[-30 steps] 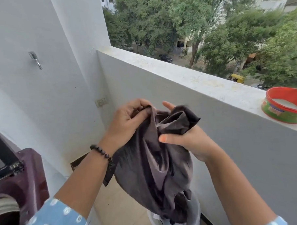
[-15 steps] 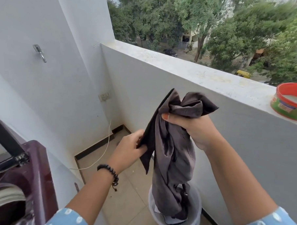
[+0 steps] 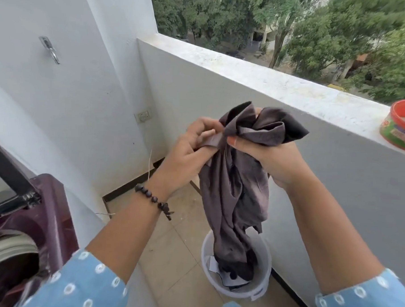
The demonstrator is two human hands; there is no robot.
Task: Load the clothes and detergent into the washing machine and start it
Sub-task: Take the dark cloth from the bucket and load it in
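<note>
Here the step in hand is the loading of clothes: one garment is lifted out of the bucket, not yet carried to the machine. The balcony parapet [image 3: 258, 70] runs across the upper right; on its ledge, at the right end, stands an open red-rimmed detergent tub [image 3: 401, 128]. The maroon washing machine [image 3: 38, 218] occupies the lower-left corner, its dark lid [image 3: 5, 179] raised and its drum opening partly in view. A dark grey garment [image 3: 236, 196] hangs at centre, its lower end trailing into the white bucket [image 3: 258, 288], which stands on the tiled floor [image 3: 169, 256] against the foot of the parapet and holds further clothes. The right hand [image 3: 268, 158] grips the bunched top of the garment, fingers curled round it. The left hand [image 3: 192, 150], with a beaded bracelet [image 3: 153, 198] at the wrist, pinches a pale hem or band just beside it. The next move, as judged, calls for raising the cloth clear of the bucket rim and swinging it left, over the drum opening, before release. The detergent remains well apart from the machine.
</note>
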